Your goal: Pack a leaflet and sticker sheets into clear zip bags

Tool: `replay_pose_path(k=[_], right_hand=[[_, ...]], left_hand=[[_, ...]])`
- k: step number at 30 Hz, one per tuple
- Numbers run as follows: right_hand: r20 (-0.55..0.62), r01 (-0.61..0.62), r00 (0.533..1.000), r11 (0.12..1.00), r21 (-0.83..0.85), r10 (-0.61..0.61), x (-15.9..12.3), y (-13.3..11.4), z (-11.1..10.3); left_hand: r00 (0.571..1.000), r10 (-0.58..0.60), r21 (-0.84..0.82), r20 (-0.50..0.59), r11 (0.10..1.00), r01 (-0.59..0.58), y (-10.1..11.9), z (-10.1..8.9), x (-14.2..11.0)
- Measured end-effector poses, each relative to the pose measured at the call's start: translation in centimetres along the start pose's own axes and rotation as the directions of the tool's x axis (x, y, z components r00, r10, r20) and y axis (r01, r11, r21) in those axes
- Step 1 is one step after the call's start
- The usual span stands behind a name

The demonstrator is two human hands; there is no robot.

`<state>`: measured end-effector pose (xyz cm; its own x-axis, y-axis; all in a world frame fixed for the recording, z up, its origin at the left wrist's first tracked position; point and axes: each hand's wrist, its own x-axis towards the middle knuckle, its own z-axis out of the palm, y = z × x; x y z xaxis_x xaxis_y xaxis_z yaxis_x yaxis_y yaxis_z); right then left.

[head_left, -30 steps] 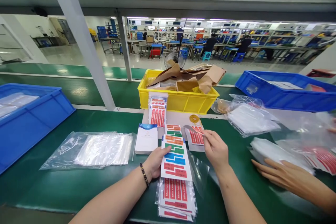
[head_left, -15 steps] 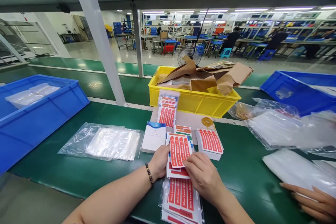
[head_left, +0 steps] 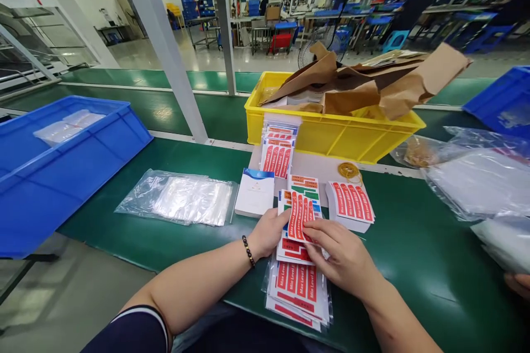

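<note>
Both hands meet over a pile of label sheets on the green table. My left hand [head_left: 269,231], with a bead bracelet on the wrist, grips the left edge of a multicoloured sticker sheet [head_left: 304,198]. My right hand [head_left: 343,256] pinches a red-striped label sheet [head_left: 301,215] lying on top of it. Under both hands lies a stack of bagged red label sheets [head_left: 298,292] at the table's near edge. A white booklet [head_left: 255,192] lies just left of my left hand, and another pile of red label sheets [head_left: 351,202] lies to the right.
A yellow crate [head_left: 331,132] holding brown paper stands behind, with red label packs [head_left: 277,154] leaning in front of it and rubber bands [head_left: 349,170] beside. Clear bags [head_left: 182,198] lie left, near a blue crate [head_left: 62,165]. More plastic bags [head_left: 480,182] lie right. Another person's fingers [head_left: 517,284] show at the right edge.
My right hand brought a red-striped sheet from the right-hand pile onto the multicoloured sheet held by my left hand. The view tilted down and closer. The other person's hand withdrew to the right edge.
</note>
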<state>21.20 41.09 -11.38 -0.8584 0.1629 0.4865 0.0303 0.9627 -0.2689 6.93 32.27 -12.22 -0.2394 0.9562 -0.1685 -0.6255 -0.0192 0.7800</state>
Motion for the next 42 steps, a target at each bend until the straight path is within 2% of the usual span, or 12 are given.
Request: replay_pose_path(k=[7,14,18,22,30,34,37,42], right_hand=[[0.004,0.033,0.999,0.999,0.007,-0.033,0.3,0.6,0.0],[-0.035,0.046,0.998,0.998,-0.038,-0.047,0.9,-0.3,0.3],[-0.084,0.046,0.995,0.999,0.025,-0.043,0.7,-0.4,0.5],[-0.132,-0.039,0.990,0.993,0.113,0.054,0.4,0.1,0.1],[-0.152,-0.052,0.986,0.988,0.148,0.074,0.4,0.0,0.1],[-0.117,-0.069,0.988,0.974,0.214,0.096,0.5,0.0,0.0],[-0.093,-0.042,0.993,0.969,0.245,0.067,0.6,0.0,-0.3],[-0.101,0.038,0.995,0.980,0.195,-0.018,0.7,-0.2,-0.5]], left_hand=[[0.996,0.085,0.246,-0.011,0.966,-0.080,-0.1,-0.3,-0.1],[0.992,0.129,0.386,0.001,0.915,-0.120,-0.3,-0.6,-0.1],[0.988,0.151,0.399,-0.014,0.907,-0.133,-0.7,-1.0,0.1],[0.990,0.141,0.377,0.008,0.917,-0.133,-0.5,-0.9,0.0],[0.984,0.176,0.386,0.031,0.906,-0.174,-0.5,-0.8,-0.1],[0.983,0.182,0.406,0.036,0.896,-0.181,-0.4,-0.8,-0.4],[0.978,0.206,0.453,0.042,0.868,-0.202,-0.1,-0.6,-0.7],[0.948,0.308,0.541,0.081,0.785,-0.302,0.3,-0.3,-1.3]])
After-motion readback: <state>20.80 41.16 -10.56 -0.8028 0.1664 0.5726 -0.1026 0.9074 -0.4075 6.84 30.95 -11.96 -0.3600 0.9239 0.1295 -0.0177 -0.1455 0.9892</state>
